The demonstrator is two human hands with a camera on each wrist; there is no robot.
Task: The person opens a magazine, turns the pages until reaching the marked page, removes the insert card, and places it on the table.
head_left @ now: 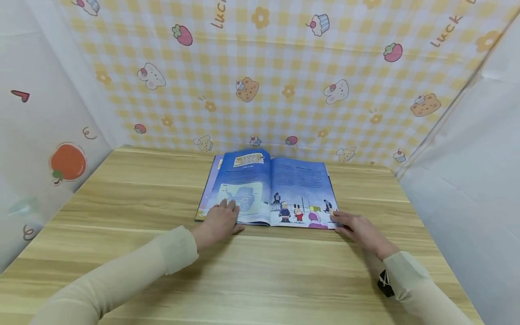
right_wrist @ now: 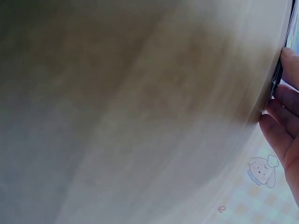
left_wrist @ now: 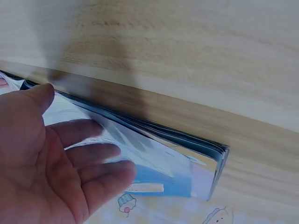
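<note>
An open picture book [head_left: 298, 180] lies on the wooden table, blue pages facing up. Its left page carries a pale map, its right page cartoon figures in snow. Over the lower left page rests my left hand [head_left: 219, 221], fingers spread on the map and thumb by the front edge. In the left wrist view those fingers [left_wrist: 110, 179] reach across the page beside the layered page edges. At the book's lower right corner, my right hand [head_left: 359, 230] touches the edge with loosely bent fingers. The right wrist view shows the thumb and fingers [right_wrist: 275, 133] along that dark edge.
The wooden table [head_left: 260, 271] extends around the book. Behind it hangs a yellow checked cloth [head_left: 284, 67] with cartoon prints. White sheets stand on the left [head_left: 32, 113] and right [head_left: 479, 158]. A small black object [head_left: 385, 284] shows by the right cuff.
</note>
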